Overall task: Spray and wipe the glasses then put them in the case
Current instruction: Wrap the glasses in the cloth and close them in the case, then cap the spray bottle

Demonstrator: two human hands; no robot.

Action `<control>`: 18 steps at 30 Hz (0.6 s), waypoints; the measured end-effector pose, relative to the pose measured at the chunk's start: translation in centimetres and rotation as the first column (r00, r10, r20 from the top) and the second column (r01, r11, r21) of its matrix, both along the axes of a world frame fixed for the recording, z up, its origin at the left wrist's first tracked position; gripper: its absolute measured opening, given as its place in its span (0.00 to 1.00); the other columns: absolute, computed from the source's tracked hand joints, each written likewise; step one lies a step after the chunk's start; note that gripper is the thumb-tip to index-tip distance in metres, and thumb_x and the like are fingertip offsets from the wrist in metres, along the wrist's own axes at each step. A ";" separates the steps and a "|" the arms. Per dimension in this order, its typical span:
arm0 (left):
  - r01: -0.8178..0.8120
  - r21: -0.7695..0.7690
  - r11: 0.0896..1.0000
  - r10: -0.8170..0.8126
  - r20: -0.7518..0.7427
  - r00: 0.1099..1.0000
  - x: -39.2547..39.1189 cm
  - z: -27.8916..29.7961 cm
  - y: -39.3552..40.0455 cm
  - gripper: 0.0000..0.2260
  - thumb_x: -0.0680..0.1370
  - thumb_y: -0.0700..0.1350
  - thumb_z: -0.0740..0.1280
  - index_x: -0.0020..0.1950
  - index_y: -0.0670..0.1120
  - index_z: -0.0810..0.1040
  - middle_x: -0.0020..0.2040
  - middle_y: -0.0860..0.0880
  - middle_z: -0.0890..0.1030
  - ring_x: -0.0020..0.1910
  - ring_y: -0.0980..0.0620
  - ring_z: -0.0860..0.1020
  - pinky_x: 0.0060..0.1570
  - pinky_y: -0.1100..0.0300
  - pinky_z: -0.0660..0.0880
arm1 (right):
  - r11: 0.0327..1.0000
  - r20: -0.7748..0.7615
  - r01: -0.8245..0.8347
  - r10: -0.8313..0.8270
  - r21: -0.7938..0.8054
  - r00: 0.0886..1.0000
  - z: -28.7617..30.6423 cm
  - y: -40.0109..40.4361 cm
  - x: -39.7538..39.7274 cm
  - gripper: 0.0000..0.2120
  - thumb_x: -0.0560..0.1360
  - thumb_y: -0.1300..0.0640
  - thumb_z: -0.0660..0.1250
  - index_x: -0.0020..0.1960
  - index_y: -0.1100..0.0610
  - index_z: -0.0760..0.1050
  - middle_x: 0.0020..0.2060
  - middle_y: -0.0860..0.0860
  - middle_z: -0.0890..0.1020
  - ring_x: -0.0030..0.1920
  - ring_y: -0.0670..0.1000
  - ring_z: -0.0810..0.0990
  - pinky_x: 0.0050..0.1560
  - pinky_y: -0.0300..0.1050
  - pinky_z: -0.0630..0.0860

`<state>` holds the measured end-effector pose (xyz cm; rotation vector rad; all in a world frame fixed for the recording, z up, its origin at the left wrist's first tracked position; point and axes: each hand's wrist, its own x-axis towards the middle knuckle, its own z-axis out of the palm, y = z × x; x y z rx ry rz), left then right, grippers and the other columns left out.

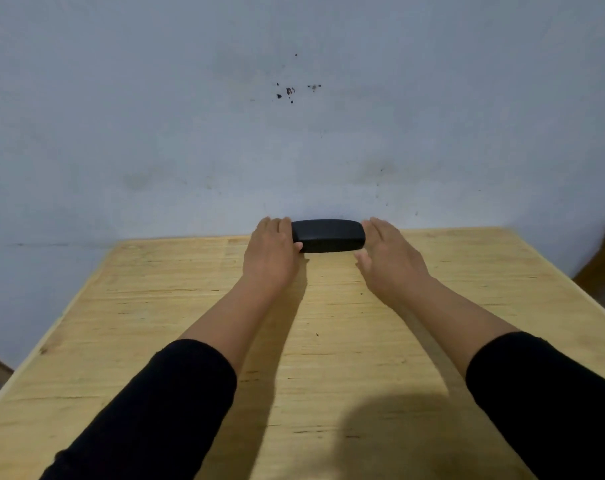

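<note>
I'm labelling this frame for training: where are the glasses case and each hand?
glasses case (pixel 328 235): head view, middle of its closed black lid.
left hand (pixel 270 256): head view, back of the hand.
right hand (pixel 393 259): head view, back of the hand.

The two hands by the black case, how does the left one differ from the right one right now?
The left hand grips its end of the black case, thumb on the front face; the right hand lies open at the other end, barely touching it, if at all. The left hand's fingers curl around the case; the right hand's fingers stretch flat toward the wall. Both reach out from black sleeves, palms down, over the wooden table at its far edge.
</note>
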<state>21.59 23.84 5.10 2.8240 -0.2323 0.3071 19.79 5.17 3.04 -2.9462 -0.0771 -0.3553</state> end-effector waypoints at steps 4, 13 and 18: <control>0.041 0.045 0.998 -0.044 0.088 0.995 -2.6 1.7 -0.8 0.19 0.81 0.48 0.55 0.68 0.38 0.63 0.65 0.41 0.70 0.66 0.44 0.65 0.65 0.54 0.63 | 1.000 0.064 -0.020 0.020 -0.003 0.998 2.1 -0.1 -2.2 0.25 0.80 0.49 0.56 0.73 0.59 0.57 0.70 0.53 0.66 0.71 0.52 0.63 0.69 0.46 0.64; 0.167 -0.005 0.986 -0.158 0.292 0.943 -8.3 5.9 -3.4 0.18 0.81 0.46 0.56 0.67 0.36 0.64 0.64 0.39 0.70 0.66 0.42 0.65 0.64 0.54 0.63 | 0.999 0.187 0.012 -0.003 -0.048 0.982 6.9 -1.7 -8.8 0.24 0.80 0.50 0.56 0.71 0.61 0.61 0.69 0.56 0.67 0.71 0.53 0.63 0.66 0.46 0.65; 0.279 -0.024 0.960 -0.250 0.369 0.895 -12.1 7.0 -7.0 0.20 0.80 0.46 0.57 0.68 0.36 0.64 0.65 0.38 0.70 0.68 0.42 0.64 0.66 0.54 0.61 | 0.996 0.263 0.082 -0.071 -0.033 0.962 9.1 -4.5 -13.9 0.23 0.79 0.50 0.57 0.70 0.60 0.63 0.69 0.55 0.68 0.69 0.53 0.65 0.59 0.49 0.70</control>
